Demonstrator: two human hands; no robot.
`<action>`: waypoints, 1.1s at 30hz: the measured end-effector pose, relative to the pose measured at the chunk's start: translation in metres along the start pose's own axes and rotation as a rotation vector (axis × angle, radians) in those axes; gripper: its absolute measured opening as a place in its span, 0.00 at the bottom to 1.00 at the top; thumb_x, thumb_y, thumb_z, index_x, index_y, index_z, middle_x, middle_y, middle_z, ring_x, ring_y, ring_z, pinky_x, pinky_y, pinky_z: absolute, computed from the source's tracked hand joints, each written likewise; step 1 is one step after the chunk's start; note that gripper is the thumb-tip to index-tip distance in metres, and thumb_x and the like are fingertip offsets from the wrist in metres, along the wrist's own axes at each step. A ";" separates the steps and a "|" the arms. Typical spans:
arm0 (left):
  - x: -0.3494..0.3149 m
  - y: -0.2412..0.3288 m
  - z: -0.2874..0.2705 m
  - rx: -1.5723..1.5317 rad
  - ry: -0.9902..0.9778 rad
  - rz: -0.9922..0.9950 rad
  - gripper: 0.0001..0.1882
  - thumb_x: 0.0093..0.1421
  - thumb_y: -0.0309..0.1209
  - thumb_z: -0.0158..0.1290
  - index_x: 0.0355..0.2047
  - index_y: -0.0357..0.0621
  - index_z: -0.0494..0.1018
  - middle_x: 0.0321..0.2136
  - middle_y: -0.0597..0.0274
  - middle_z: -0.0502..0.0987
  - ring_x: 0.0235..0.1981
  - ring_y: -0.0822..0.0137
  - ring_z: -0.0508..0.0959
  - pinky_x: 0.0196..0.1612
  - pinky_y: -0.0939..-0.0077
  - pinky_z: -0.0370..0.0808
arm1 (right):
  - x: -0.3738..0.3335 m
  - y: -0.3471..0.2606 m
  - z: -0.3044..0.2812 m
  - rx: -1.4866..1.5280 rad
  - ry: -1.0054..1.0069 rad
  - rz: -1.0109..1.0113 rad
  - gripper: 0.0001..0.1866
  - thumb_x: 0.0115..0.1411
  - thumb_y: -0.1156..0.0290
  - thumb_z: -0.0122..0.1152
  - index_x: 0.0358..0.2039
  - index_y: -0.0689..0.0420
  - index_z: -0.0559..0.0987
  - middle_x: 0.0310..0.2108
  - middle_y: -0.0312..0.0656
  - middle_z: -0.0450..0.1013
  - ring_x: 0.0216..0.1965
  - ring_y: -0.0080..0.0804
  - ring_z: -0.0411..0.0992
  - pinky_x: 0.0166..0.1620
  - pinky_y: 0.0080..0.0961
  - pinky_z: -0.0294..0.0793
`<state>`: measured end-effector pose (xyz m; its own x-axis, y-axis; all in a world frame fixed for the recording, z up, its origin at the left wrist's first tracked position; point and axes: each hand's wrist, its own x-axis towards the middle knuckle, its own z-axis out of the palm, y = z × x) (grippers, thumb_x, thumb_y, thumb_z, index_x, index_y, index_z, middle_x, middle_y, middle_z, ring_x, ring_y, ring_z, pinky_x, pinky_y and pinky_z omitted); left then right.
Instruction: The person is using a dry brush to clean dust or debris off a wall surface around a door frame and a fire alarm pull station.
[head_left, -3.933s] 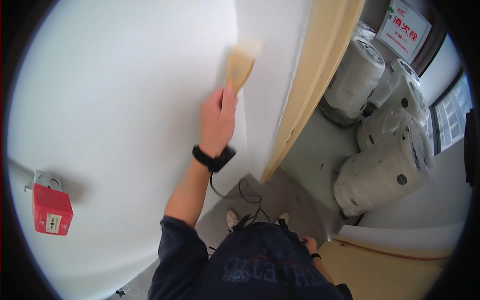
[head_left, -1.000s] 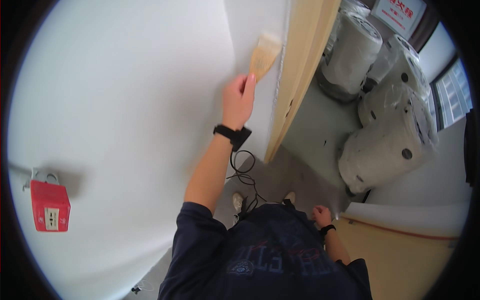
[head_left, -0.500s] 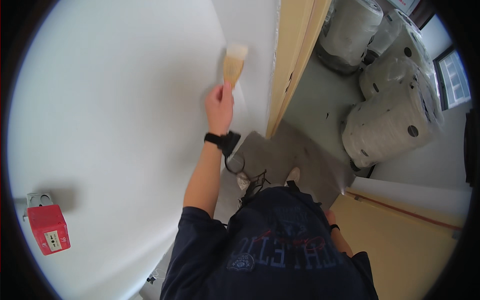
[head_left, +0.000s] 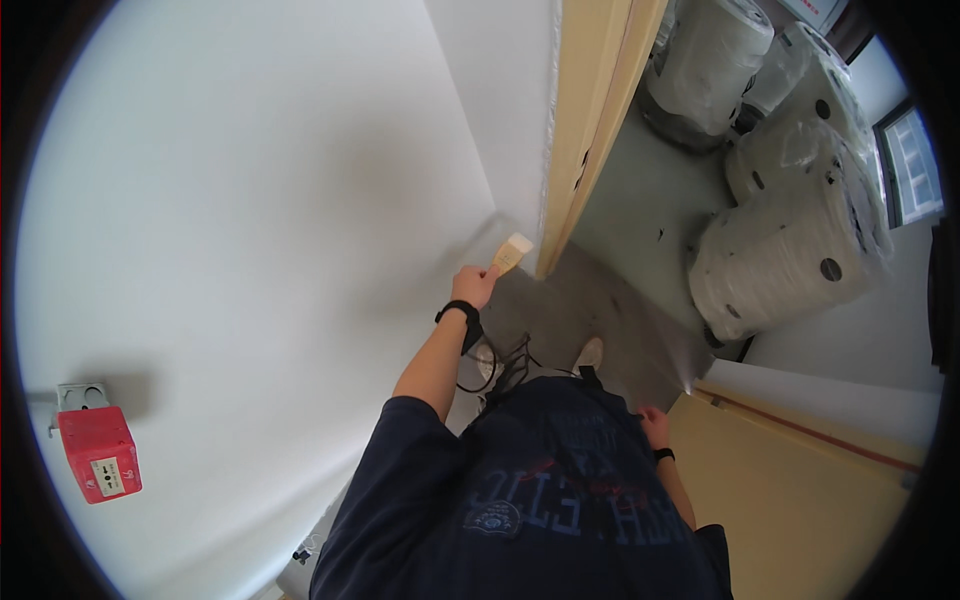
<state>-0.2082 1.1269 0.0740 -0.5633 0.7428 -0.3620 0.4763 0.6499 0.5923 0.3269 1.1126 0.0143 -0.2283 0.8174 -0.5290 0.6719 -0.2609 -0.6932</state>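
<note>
My left hand [head_left: 474, 286] is closed around the wooden handle of a flat paintbrush [head_left: 508, 256]. The brush's pale bristles point up and right, toward the low part of the white wall [head_left: 495, 120] beside the door frame. Whether the bristles touch the wall cannot be told. A black strap with a small dark device [head_left: 464, 324] is on my left wrist. Down at my right side, my right hand [head_left: 655, 428] is next to the edge of my dark shirt [head_left: 580, 480], its fingers partly hidden.
A tan door frame [head_left: 592, 110] stands right of the wall corner. Beyond it are several large plastic-wrapped cylinders [head_left: 770, 255] on the grey floor [head_left: 640, 215]. A red call box [head_left: 100, 455] juts from the left wall. A yellowish door [head_left: 780, 490] is at lower right.
My left hand has come down and slightly right with the paintbrush, from higher up the wall corner to near its foot. My right hand shows a little more beside the shirt.
</note>
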 end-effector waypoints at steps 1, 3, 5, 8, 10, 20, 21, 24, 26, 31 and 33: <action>-0.008 -0.003 -0.001 -0.157 0.033 -0.064 0.29 0.58 0.53 0.50 0.19 0.36 0.75 0.17 0.52 0.75 0.19 0.54 0.73 0.29 0.62 0.70 | -0.008 -0.003 -0.001 0.016 -0.020 0.022 0.15 0.59 0.64 0.60 0.36 0.65 0.80 0.27 0.46 0.79 0.30 0.33 0.77 0.35 0.29 0.74; -0.013 0.014 -0.019 -0.429 0.081 -0.109 0.29 0.60 0.52 0.51 0.18 0.35 0.74 0.15 0.58 0.74 0.16 0.65 0.72 0.25 0.68 0.69 | -0.013 0.021 0.000 0.001 0.028 0.047 0.15 0.59 0.64 0.60 0.36 0.65 0.80 0.28 0.47 0.79 0.31 0.34 0.77 0.36 0.29 0.74; -0.012 0.051 -0.059 -0.647 0.201 0.051 0.26 0.64 0.47 0.50 0.18 0.37 0.73 0.12 0.66 0.70 0.14 0.75 0.68 0.21 0.75 0.64 | -0.017 0.045 -0.003 -0.027 0.062 0.077 0.15 0.59 0.63 0.60 0.36 0.65 0.80 0.28 0.48 0.79 0.32 0.35 0.77 0.36 0.30 0.74; -0.021 0.130 -0.135 -0.873 0.322 0.200 0.22 0.67 0.44 0.47 0.23 0.39 0.74 0.11 0.72 0.65 0.13 0.82 0.63 0.16 0.83 0.58 | -0.013 0.055 -0.008 -0.073 0.004 0.054 0.15 0.59 0.63 0.61 0.36 0.65 0.80 0.29 0.50 0.78 0.32 0.37 0.78 0.37 0.30 0.74; -0.018 0.163 -0.165 -0.930 0.314 0.341 0.22 0.69 0.44 0.42 0.32 0.36 0.73 0.12 0.71 0.65 0.11 0.80 0.62 0.15 0.84 0.57 | -0.009 0.050 -0.012 -0.176 -0.006 -0.019 0.16 0.59 0.63 0.60 0.37 0.66 0.80 0.30 0.52 0.78 0.33 0.37 0.78 0.37 0.31 0.74; 0.042 -0.032 0.021 -0.052 0.130 -0.198 0.35 0.58 0.60 0.45 0.23 0.35 0.79 0.24 0.41 0.79 0.34 0.46 0.79 0.41 0.54 0.71 | -0.005 -0.018 -0.003 0.153 0.008 0.088 0.14 0.61 0.65 0.59 0.38 0.65 0.78 0.28 0.41 0.77 0.28 0.27 0.75 0.33 0.24 0.75; 0.028 -0.039 0.039 -0.161 0.104 -0.250 0.35 0.59 0.59 0.45 0.23 0.34 0.78 0.23 0.43 0.79 0.32 0.47 0.79 0.40 0.55 0.71 | -0.012 -0.010 -0.003 0.151 0.038 0.088 0.13 0.61 0.66 0.59 0.37 0.65 0.79 0.28 0.41 0.77 0.29 0.27 0.74 0.34 0.26 0.74; 0.021 -0.034 0.026 -0.355 0.143 -0.228 0.33 0.61 0.57 0.46 0.23 0.34 0.77 0.19 0.50 0.77 0.26 0.54 0.78 0.34 0.60 0.71 | -0.023 0.024 -0.002 0.039 0.057 0.028 0.13 0.60 0.65 0.59 0.35 0.64 0.79 0.29 0.44 0.77 0.30 0.31 0.75 0.35 0.28 0.73; 0.008 0.006 -0.007 -0.549 0.209 -0.074 0.28 0.64 0.50 0.47 0.22 0.35 0.75 0.14 0.61 0.72 0.20 0.67 0.73 0.26 0.71 0.67 | -0.033 0.054 -0.005 -0.082 0.052 -0.004 0.14 0.60 0.64 0.59 0.35 0.63 0.80 0.30 0.45 0.78 0.30 0.34 0.77 0.36 0.29 0.74; -0.006 0.105 -0.089 -0.808 0.321 0.136 0.22 0.66 0.42 0.48 0.22 0.37 0.71 0.14 0.69 0.66 0.18 0.79 0.65 0.21 0.80 0.60 | -0.034 0.099 -0.007 -0.215 -0.088 0.210 0.15 0.61 0.61 0.56 0.34 0.62 0.81 0.32 0.49 0.78 0.35 0.40 0.77 0.39 0.33 0.73; -0.003 0.103 -0.082 -0.830 0.359 0.182 0.22 0.65 0.42 0.49 0.22 0.35 0.71 0.15 0.67 0.67 0.19 0.78 0.66 0.22 0.79 0.62 | -0.030 0.092 -0.007 -0.172 -0.043 0.108 0.15 0.61 0.62 0.56 0.34 0.63 0.80 0.31 0.49 0.78 0.34 0.39 0.77 0.39 0.32 0.73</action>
<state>-0.2127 1.1788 0.1954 -0.7690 0.6374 -0.0494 0.0198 0.1010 0.9947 0.4004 1.0677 -0.0303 -0.1755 0.7658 -0.6186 0.8038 -0.2513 -0.5392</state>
